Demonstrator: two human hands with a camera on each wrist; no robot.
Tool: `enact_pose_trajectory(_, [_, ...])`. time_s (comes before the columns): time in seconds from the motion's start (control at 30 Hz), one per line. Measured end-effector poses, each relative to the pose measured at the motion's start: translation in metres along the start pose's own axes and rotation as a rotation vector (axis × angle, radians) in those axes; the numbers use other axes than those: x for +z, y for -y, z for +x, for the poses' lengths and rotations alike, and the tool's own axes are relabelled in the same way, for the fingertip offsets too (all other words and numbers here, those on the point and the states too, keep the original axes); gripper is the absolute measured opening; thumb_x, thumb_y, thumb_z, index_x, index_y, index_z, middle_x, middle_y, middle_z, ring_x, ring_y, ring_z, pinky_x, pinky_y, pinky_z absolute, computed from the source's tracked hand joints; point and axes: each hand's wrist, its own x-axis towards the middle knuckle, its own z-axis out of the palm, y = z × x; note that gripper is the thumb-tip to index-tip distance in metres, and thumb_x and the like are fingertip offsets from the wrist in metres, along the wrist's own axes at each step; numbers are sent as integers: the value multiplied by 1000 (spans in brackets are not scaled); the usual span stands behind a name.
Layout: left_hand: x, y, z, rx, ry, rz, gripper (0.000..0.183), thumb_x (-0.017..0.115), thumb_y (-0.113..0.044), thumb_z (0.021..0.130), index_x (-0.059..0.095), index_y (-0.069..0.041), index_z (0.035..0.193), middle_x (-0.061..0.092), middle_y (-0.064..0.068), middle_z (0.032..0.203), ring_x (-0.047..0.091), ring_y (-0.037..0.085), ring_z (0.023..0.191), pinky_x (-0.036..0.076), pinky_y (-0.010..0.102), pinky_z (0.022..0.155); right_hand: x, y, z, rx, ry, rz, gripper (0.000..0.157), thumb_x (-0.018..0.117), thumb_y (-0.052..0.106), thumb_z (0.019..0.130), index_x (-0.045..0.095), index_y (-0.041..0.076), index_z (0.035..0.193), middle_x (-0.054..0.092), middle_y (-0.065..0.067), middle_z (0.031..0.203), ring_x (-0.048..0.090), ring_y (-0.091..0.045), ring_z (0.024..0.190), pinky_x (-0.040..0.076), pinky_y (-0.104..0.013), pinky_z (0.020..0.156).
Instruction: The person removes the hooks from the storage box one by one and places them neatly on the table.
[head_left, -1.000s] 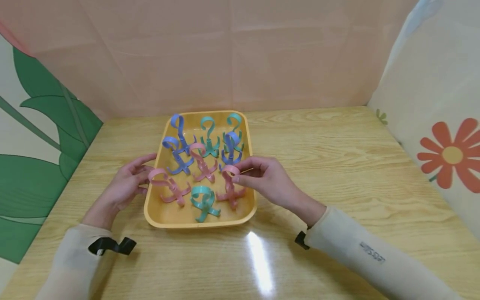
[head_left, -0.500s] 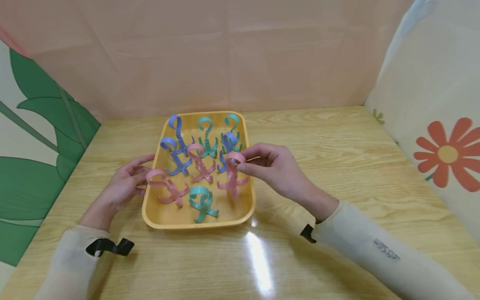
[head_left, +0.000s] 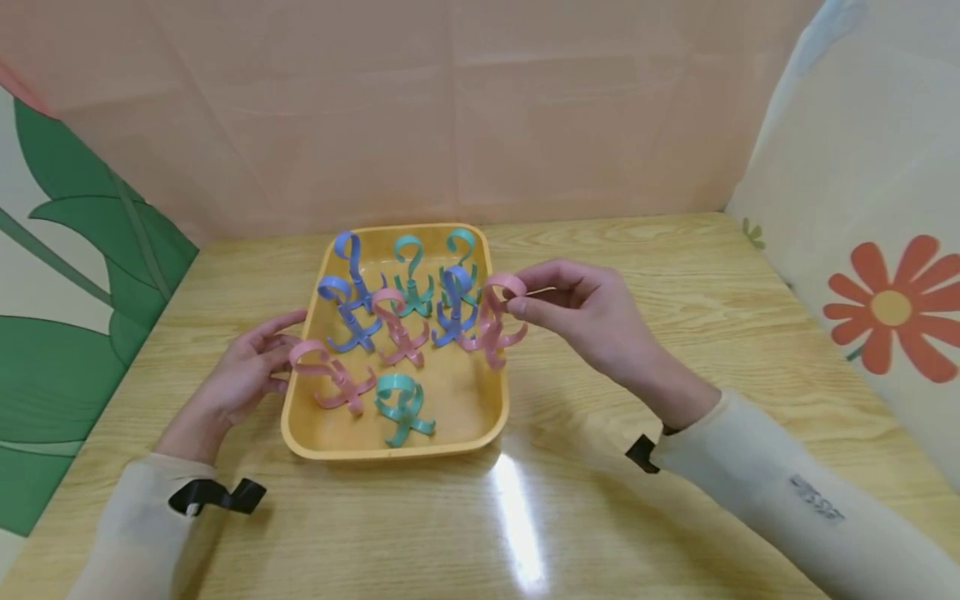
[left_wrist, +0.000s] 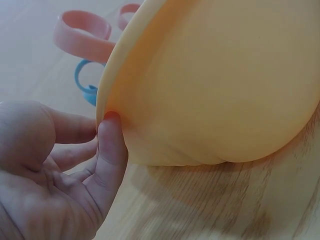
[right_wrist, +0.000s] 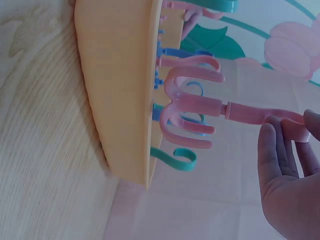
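Head view: the right hand [head_left: 596, 312] is pinching a pink hook [head_left: 491, 327]; the left hand [head_left: 242, 375], fingers relaxed, is touching the tray [head_left: 461, 404].

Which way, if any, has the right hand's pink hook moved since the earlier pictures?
Yes: in the head view, the pink four-pronged hook went up and rightward, now overlapping the yellow tray's right rim.

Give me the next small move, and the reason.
Probably ease the right hand a little to the right: the pink hook it pinches overlaps the right rim of the yellow tray in the head view, so its prongs might catch there. The left hand holds the opposite side.
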Motion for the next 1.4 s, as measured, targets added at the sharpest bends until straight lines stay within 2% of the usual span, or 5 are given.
enact_pose_trajectory(0.2, [0,1,0,1,-1,7,53,43,-16,109,27,-14,160,61,5,114,65,16,90,57,29,66,-10,-3,0,-19,-14,-27,23,76,5,91,71,-3,112,72,-14,111,72,-24,94,58,-31,82])
enact_pose_trajectory(0.5, [-1,2,0,4,5,3,54,43,-16,109,26,-14,160,62,5,114,65,17,92,57,30,67,-28,-10,2,16,-46,-57,25,77,10,90,71,-1,112,73,-13,112,72,-24,97,57,-29,85])
enact_pose_trajectory(0.7, [-1,2,0,4,8,-7,53,42,-15,109,26,-15,160,63,3,112,65,16,92,57,30,67,-40,-17,6,20,-82,-135,26,76,15,92,71,0,113,72,-9,112,71,-21,95,56,-26,84])
enact_pose_trajectory(1.13, [0,2,0,-2,28,-40,55,46,-15,108,26,-15,160,65,1,109,66,16,92,57,30,67,-61,-39,25,78,-155,-111,30,76,15,92,70,-3,114,73,-8,110,71,-21,97,56,-27,85])
enact_pose_trajectory(1.4, [-2,2,1,-7,46,-74,57,49,-17,108,25,-15,160,69,-3,108,66,16,93,56,28,64,-69,-51,40,166,-186,-160,35,77,21,92,69,-2,117,72,-7,111,70,-15,95,56,-28,85])
